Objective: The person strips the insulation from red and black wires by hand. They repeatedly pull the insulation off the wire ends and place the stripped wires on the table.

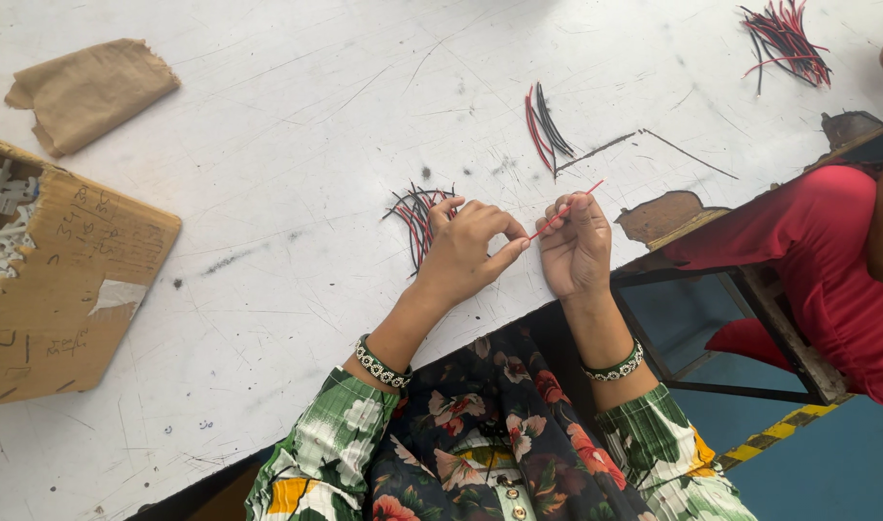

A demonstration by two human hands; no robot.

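One thin red wire [560, 214] runs slantwise between the person's two hands, a short, stiff, plastic-sheathed length whose upper end pokes out past the right hand toward the far side of the table. The right hand [575, 246] is curled nearly closed, its fingertips pinching the wire near the middle. The left hand [464, 253] is also bent inward, thumb and forefinger drawn together at the wire's lower end, where they meet the right hand's fingers; the rest of its fingers are loosely folded. Both hands hover just above the near edge of the table.

Under and just behind the left hand lies a small fan of red and black wires [415, 214], cut short and splayed. A tidier bundle of red and black wires [546, 130] lies farther out, slightly curved, and a larger tangled heap of wires [787, 41] sits near the far right corner.

Each wrist carries a beaded bracelet, and the sleeves are green checked cloth with flowers over a dark floral garment. The white table [297, 125] is scuffed, scratched and smudged, its coating chipped away to brown board at the right edge. A torn, written-on cardboard box [70, 280] sits at the left with white parts inside, and a crumpled brown paper scrap [89, 92] lies beyond it. Another person in red clothing [827, 260] sits at the right.
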